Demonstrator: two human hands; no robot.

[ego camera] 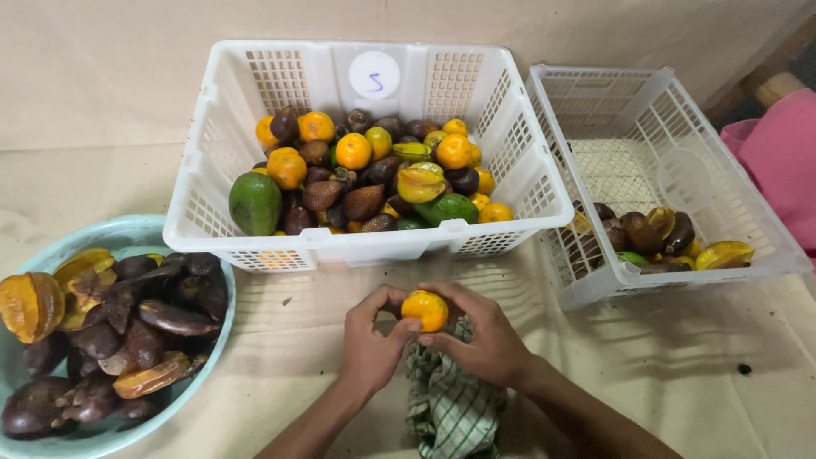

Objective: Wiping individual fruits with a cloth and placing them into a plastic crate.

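Observation:
Both my hands hold one small orange fruit point(425, 309) just in front of the big white basket point(365, 242). My left hand point(372, 340) cups it from the left, my right hand point(480, 340) from the right and above. Under my right hand lies a green checked cloth point(449, 408), crumpled on the beige sheet. The big basket is full of orange fruits, brown scaly fruits, yellow starfruit and a green avocado point(255, 202).
A light blue bowl point(127, 231) at the left holds dark, spoiled fruit and yellow pieces. A second white basket point(680, 272) at the right holds a few dark and yellow fruits. A pink cloth point(778, 161) shows at the far right edge.

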